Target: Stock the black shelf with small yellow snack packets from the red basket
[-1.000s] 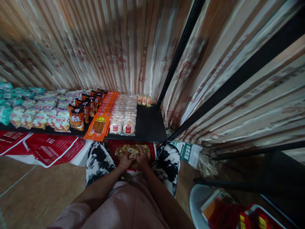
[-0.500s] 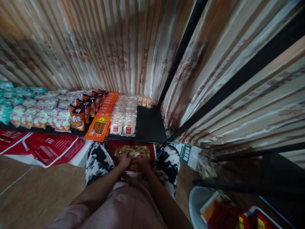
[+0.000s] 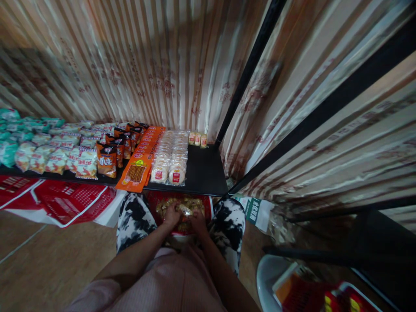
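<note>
Between my knees sits a red basket (image 3: 208, 207) with many small yellowish wrapped snacks (image 3: 195, 202) in it. My left hand (image 3: 172, 215) and my right hand (image 3: 197, 221) are over the basket, fingers curled in toward each other. Between them is a small wrapped snack packet (image 3: 186, 211), pale and shiny, pinched from both sides. Its print is too small to read. On the shelf (image 3: 205, 171) in front of me, three similar small packets (image 3: 197, 139) stand in a row at the back right.
Left along the shelf are white round cakes (image 3: 177, 173), orange stick-snack packs (image 3: 134, 171), orange-black bags (image 3: 106, 160) and white bags (image 3: 86, 163). A red basket (image 3: 69, 201) lies below left. Black posts (image 3: 250, 76) rise at right; a white tub (image 3: 264, 281) stands lower right.
My fingers have shifted slightly on the packet, the hands moving a little apart so more of it shows. The shelf goods stay as they were.
</note>
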`<state>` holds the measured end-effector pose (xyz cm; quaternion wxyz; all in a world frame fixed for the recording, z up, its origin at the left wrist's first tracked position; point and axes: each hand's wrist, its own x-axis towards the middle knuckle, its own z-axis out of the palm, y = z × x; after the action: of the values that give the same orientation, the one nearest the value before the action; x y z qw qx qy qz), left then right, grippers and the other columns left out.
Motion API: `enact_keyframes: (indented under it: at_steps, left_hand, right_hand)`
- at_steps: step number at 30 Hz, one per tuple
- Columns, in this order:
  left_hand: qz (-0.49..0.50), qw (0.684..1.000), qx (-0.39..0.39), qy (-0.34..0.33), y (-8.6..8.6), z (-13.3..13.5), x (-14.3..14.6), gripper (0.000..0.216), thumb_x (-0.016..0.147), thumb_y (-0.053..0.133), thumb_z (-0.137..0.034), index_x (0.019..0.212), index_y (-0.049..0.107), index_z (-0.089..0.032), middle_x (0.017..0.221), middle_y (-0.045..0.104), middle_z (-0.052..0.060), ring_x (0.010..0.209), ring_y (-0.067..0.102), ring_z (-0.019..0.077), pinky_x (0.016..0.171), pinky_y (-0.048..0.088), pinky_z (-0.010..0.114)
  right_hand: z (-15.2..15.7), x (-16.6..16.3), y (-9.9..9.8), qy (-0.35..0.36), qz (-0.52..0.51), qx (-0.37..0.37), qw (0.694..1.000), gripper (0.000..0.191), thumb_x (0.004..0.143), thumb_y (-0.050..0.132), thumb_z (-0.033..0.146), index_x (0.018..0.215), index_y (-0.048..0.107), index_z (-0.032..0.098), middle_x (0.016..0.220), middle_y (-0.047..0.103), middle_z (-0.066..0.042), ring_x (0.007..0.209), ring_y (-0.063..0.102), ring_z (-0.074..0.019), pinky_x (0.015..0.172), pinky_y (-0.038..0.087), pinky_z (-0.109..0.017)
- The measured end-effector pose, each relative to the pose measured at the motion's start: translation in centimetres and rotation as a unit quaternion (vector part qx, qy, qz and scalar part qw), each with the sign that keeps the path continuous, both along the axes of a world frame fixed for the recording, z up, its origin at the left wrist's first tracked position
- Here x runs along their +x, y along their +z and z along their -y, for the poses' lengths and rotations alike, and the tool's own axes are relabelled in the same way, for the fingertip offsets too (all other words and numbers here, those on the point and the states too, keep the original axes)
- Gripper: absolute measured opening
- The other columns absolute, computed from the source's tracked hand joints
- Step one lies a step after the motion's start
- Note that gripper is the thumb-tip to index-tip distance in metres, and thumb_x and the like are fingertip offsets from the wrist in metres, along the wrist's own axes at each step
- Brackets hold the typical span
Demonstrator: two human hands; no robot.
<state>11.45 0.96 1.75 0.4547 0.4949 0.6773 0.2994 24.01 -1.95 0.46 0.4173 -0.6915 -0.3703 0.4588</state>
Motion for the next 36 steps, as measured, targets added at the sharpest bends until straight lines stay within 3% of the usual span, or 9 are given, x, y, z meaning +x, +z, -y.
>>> enact_keyframes:
  at_steps: [5, 10, 16, 23, 29, 36]
  left_hand:
    - [0.024, 0.999, -0.007, 0.022, 0.9, 0.0, 0.2, 0.039, 0.068, 0.054, -0.003, 0.105, 0.061, -0.014, 0.100, 0.066, 0.007, 0.095, 0.060, 0.0176, 0.090, 0.043, 0.030]
    - [0.062, 0.997, 0.013, 0.033, 1.9, 0.1, 0.6, 0.035, 0.069, 0.053, -0.001, 0.099, 0.063, -0.016, 0.097, 0.067, 0.006, 0.092, 0.061, 0.0168, 0.089, 0.044, 0.030]
    - [0.069, 0.997, 0.023, 0.040, 1.7, 0.0, 1.4, 0.033, 0.067, 0.053, 0.000, 0.093, 0.064, -0.017, 0.097, 0.066, 0.006, 0.090, 0.060, 0.0156, 0.088, 0.043, 0.028]
    - [0.114, 0.991, -0.009, 0.075, 2.2, 0.1, 2.0, 0.025, 0.067, 0.054, -0.007, 0.088, 0.063, -0.017, 0.086, 0.064, 0.004, 0.077, 0.059, 0.0144, 0.076, 0.045, 0.026]
    - [0.163, 0.981, 0.014, 0.108, 2.5, -0.1, 2.3, 0.006, 0.066, 0.059, -0.014, 0.069, 0.056, -0.017, 0.064, 0.057, -0.001, 0.064, 0.054, 0.0123, 0.065, 0.043, 0.023]
    - [0.193, 0.971, 0.018, 0.140, 3.0, -0.2, 2.1, 0.012, 0.060, 0.063, -0.016, 0.063, 0.051, -0.019, 0.059, 0.053, -0.005, 0.059, 0.053, 0.0113, 0.062, 0.042, 0.022]
  right_hand:
    - [0.4, -0.2, 0.1, -0.013, -0.023, 0.000, 1.000, 0.019, 0.054, 0.056, 0.025, 0.070, 0.047, 0.021, 0.057, 0.058, 0.004, 0.053, 0.055, -0.0148, 0.051, 0.043, -0.025]
    - [0.9, -0.1, 0.7, -0.024, -0.044, 0.019, 0.999, 0.020, 0.062, 0.055, 0.039, 0.071, 0.050, 0.021, 0.057, 0.061, 0.002, 0.054, 0.058, -0.0167, 0.053, 0.045, -0.028]
    - [1.6, 0.6, 0.4, -0.025, 0.015, 0.058, 0.998, 0.025, 0.067, 0.054, 0.046, 0.072, 0.054, 0.021, 0.061, 0.063, 0.001, 0.060, 0.059, -0.0175, 0.056, 0.046, -0.028]
    - [2.2, 0.8, 0.1, -0.014, 0.056, 0.084, 0.995, 0.022, 0.069, 0.054, 0.039, 0.082, 0.055, 0.021, 0.076, 0.064, -0.003, 0.072, 0.060, -0.0199, 0.071, 0.047, -0.032]
    - [2.4, 0.6, 1.1, 0.004, 0.143, 0.140, 0.980, 0.014, 0.071, 0.052, 0.031, 0.080, 0.056, 0.021, 0.085, 0.061, -0.005, 0.083, 0.057, -0.0210, 0.078, 0.045, -0.034]
    - [2.5, 0.3, 1.7, 0.021, 0.184, 0.180, 0.966, 0.011, 0.069, 0.048, 0.023, 0.078, 0.055, 0.022, 0.083, 0.059, -0.005, 0.087, 0.054, -0.0218, 0.082, 0.043, -0.037]
